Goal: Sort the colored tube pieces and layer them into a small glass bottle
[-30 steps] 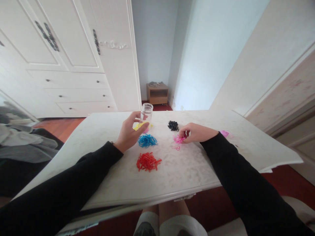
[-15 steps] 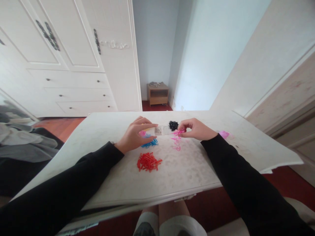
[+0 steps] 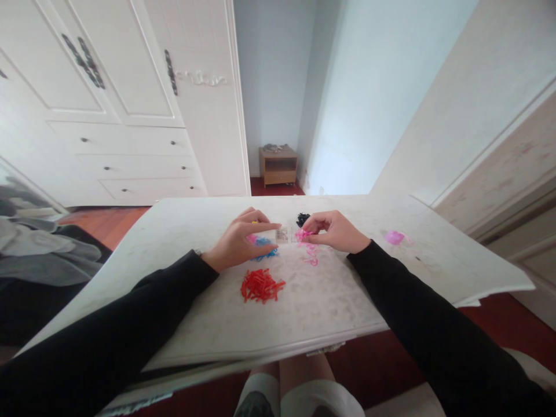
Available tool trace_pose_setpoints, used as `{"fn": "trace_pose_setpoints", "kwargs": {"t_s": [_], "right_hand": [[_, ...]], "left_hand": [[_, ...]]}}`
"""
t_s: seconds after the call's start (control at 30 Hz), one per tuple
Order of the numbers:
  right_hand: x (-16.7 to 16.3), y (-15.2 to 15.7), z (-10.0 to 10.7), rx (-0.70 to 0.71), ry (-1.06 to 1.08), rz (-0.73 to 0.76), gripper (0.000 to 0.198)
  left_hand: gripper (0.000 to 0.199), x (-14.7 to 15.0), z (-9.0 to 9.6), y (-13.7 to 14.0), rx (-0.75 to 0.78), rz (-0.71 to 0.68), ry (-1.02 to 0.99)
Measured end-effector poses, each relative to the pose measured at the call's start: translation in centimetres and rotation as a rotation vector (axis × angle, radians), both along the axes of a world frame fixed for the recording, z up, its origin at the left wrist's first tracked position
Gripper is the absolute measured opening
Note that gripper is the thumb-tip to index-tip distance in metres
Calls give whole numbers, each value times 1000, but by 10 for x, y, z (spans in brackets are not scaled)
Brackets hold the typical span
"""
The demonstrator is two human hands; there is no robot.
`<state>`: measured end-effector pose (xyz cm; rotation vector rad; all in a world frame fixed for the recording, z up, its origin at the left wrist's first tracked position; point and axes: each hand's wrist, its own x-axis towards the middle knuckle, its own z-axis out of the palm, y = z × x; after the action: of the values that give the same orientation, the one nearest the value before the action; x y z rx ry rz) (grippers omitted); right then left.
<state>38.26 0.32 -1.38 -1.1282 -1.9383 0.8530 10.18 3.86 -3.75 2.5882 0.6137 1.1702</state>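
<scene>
My left hand (image 3: 238, 238) grips the left end of a small clear plastic container (image 3: 284, 234) with a printed label, thumb below and fingers above. My right hand (image 3: 334, 230) pinches a bunch of pink rubber bands (image 3: 304, 235) at the container's right end. Below those fingers, more pink bands trail on the white table (image 3: 330, 289). Blue bands (image 3: 266, 250) lie partly hidden under my left hand. Closer to me is a pile of red bands (image 3: 262, 286). A black pile (image 3: 303, 219) shows just behind my right fingers.
A purple-pink item (image 3: 394, 237), perhaps a balloon, lies on the table to the right. A bit of yellow (image 3: 255, 222) peeks out behind my left hand. Beyond the table are a white wardrobe (image 3: 139, 139) and a wooden nightstand (image 3: 278, 167). Clothes (image 3: 47, 249) lie at left.
My right hand has shifted slightly left with the pink bands, closer to my left hand. The purple-pink item at right is now more exposed. My left hand has barely moved.
</scene>
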Motion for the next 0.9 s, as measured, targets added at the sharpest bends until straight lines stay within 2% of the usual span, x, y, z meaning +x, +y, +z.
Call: {"fn": "trace_pose_setpoints", "kwargs": {"t_s": [0.17, 0.37, 0.57, 0.67, 0.9], "right_hand": [[-1, 0, -1, 35, 0, 8, 30], [-8, -1, -2, 220, 36, -7, 22], [-13, -3, -5, 187, 110, -81, 25], [-12, -2, -6, 197, 114, -34, 28], [-8, -1, -2, 288, 86, 74, 14]], "left_hand": [[34, 0, 1, -1, -10, -15, 8], [35, 1, 0, 1, 22, -15, 1], [38, 0, -3, 2, 29, 3, -16], [38, 0, -3, 2, 33, 0, -18], [39, 0, -4, 4, 33, 17, -53]]}}
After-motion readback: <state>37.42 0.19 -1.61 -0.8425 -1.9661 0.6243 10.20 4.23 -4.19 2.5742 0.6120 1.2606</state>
